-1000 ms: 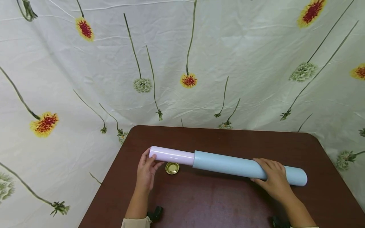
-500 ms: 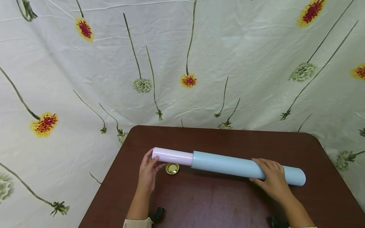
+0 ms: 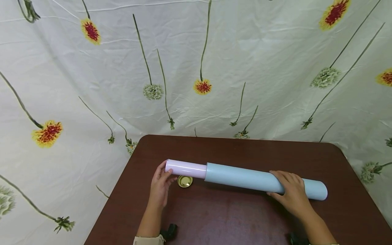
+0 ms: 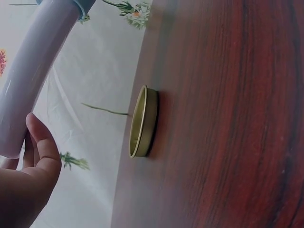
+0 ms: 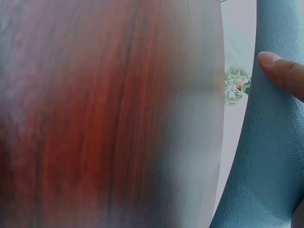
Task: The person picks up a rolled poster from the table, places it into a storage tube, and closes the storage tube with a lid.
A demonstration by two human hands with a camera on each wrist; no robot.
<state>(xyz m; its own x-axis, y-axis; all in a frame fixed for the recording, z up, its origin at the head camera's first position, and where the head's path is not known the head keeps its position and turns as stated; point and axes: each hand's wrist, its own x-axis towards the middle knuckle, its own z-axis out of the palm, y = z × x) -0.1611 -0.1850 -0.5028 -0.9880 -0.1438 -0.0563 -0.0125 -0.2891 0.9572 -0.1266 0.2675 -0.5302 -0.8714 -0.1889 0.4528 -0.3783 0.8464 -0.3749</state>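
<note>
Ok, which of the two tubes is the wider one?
The light blue tube, gripped by the right hand. Its left end surrounds the narrower, glossy lilac tube, whose outer end the left hand holds.

Over the left part of the tabletop (image 3: 232, 217), we see a pale cream sleeve (image 3: 148, 241) on the left arm; its cuff sits below the wrist, so the forearm and left hand (image 3: 160, 187) are bare. Next to that cuff, toward the tabletop's middle, we make out a dark, nearly black fitting (image 3: 169, 232), blocky with a rounded corner. Over the tabletop's right part, we find a similar dark piece (image 3: 297, 239) by the other forearm, its details too small to tell. The right hand (image 3: 292, 194) is bare too, its thumbnail (image 5: 269, 58) short and rounded.
</note>
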